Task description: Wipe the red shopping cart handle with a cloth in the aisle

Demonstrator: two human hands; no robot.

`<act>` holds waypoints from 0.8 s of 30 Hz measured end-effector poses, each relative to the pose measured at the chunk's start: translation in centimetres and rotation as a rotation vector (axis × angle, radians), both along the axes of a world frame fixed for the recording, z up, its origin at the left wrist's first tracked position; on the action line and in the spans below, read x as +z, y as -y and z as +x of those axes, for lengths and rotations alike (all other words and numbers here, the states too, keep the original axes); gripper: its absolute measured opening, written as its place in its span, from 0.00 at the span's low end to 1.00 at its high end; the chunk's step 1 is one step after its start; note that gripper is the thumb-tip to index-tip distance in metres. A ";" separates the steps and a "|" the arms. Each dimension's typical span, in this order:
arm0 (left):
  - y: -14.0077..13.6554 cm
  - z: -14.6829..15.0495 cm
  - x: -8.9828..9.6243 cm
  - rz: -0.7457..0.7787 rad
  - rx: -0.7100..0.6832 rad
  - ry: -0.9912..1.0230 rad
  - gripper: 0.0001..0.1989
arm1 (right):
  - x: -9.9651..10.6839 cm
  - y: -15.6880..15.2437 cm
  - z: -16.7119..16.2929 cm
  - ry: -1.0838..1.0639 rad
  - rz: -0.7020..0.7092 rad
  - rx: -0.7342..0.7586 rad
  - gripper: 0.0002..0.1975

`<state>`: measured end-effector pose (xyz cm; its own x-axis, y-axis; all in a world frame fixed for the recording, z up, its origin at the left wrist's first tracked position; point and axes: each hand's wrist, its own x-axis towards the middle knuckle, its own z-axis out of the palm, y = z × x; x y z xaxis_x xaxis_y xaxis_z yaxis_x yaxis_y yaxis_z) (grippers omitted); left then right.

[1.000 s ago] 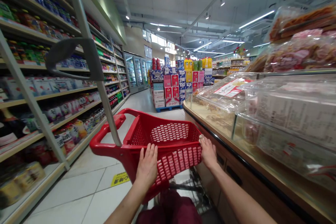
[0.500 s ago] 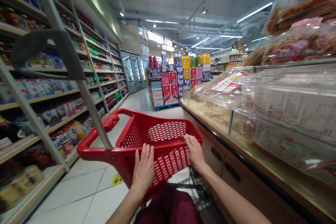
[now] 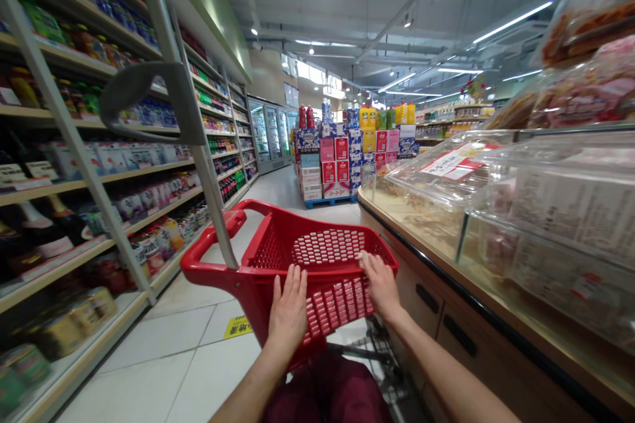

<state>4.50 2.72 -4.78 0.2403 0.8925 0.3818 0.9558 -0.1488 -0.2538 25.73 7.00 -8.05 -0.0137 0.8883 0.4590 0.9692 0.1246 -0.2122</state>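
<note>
A red plastic shopping cart basket [image 3: 327, 231] stands right in front of me, its walls full of holes. My left hand [image 3: 289, 307] lies against its near rim, fingers stretched out and pointing away from me. On the right end of that rim rests my right hand [image 3: 381, 284], its fingers bent and drawn together. A small pale scrap [image 3: 364, 258] shows at the fingertips of this hand; its kind is too small to tell. No goods show in the visible part of the basket. The grey upright with a looped grip [image 3: 191, 102] rises at the basket's left side.
Drink shelves [image 3: 143, 168] line the left side. Along the right runs a wooden counter [image 3: 421, 225] with clear packs of food on it. Stacked drink cartons [image 3: 335, 165] stand ahead on a blue pallet. A yellow floor sign [image 3: 238, 326] lies on the tiles.
The view has turned slightly left, so the cart, shelves and counter sit further right in the picture. Both hands keep about the same places on the basket rim.
</note>
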 end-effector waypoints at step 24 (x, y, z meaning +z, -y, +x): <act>0.1 0.2 -0.2 0.015 0.013 -0.026 0.30 | -0.8 0.5 -3.0 -0.068 0.079 -0.035 0.30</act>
